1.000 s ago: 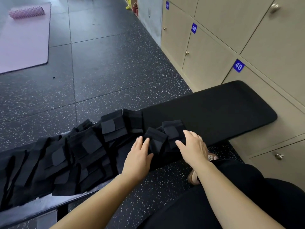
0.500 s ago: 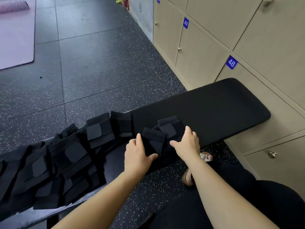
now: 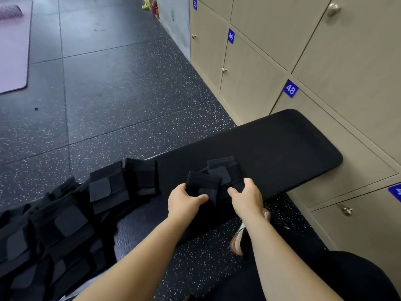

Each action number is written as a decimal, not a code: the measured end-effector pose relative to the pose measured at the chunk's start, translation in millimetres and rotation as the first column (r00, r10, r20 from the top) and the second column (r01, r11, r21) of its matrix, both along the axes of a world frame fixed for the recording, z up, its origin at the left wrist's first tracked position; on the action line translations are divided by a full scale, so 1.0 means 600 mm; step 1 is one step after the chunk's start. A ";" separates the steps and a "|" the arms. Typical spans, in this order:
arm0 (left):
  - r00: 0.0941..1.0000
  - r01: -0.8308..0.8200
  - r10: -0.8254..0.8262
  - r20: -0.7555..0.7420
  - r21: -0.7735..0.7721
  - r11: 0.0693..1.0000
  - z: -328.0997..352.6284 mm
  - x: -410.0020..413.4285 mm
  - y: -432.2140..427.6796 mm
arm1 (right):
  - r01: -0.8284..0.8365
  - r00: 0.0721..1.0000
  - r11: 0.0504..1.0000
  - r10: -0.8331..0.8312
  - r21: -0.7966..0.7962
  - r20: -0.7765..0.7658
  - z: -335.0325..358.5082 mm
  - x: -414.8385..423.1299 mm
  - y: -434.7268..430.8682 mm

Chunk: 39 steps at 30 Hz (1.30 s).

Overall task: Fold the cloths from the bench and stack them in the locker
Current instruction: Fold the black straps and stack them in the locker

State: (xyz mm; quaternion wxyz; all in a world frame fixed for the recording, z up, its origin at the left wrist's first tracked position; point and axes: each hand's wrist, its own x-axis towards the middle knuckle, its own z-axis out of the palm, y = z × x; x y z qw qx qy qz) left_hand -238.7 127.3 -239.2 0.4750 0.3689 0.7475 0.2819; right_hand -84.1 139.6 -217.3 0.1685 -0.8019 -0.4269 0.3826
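On the bench [image 3: 282,148], left hand [image 3: 184,203] and right hand [image 3: 247,198] pinch the black cloth [image 3: 201,185] in their grip; lockers [image 3: 249,83] closed.

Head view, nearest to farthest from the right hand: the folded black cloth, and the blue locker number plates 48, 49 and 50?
1. Folded black cloth, held by the right hand.
2. Blue plate 48, upper right.
3. Blue plate 49, further along.
4. Blue plate 50, top edge.

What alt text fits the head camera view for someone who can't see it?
The left hand and right hand grip folded black cloths on a black bench. More cloths lie piled left; closed numbered lockers stand right.
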 end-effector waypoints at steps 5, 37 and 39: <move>0.959 -0.077 0.081 0.271 -0.026 0.997 0.004 0.015 0.016 | 0.022 0.998 0.999 -0.020 0.029 -0.054 0.000 0.004 -0.002; 0.657 0.178 -0.369 0.658 0.340 0.924 0.300 0.244 -0.033 | 0.614 0.763 0.552 -0.231 0.564 -0.603 0.265 0.205 -0.128; 0.635 0.204 -0.384 0.670 0.334 0.920 0.309 0.273 -0.046 | 0.640 0.749 0.525 -0.258 0.562 -0.611 0.272 0.232 -0.147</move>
